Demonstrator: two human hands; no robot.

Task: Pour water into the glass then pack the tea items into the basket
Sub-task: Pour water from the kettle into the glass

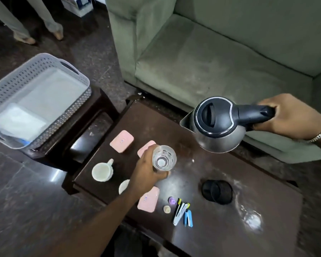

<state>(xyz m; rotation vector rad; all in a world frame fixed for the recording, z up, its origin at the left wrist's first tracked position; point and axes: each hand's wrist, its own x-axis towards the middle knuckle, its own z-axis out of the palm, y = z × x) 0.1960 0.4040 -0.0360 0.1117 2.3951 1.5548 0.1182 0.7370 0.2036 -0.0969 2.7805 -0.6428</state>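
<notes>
1. Dark wood tabletop [202,182] stands before a green sofa [211,62]; a second, smaller table at its far-left corner carries a grey perforated basket [13,84] with white cloth inside.
2. Left hand [146,173] is wrapped around a clear glass [163,160], holding it above the tabletop's middle, mouth up.
3. Right hand [289,115] is clenched on the black handle of a steel electric kettle [217,125], lifted over the far edge, spout pointing toward the glass but well apart from it.
4. Three pink boxes [121,141] and two white cups [102,171] lie around the left hand, near the left edge.
5. Kettle base [217,191] sits right of centre; small clips [182,210] lie near the front edge.
</notes>
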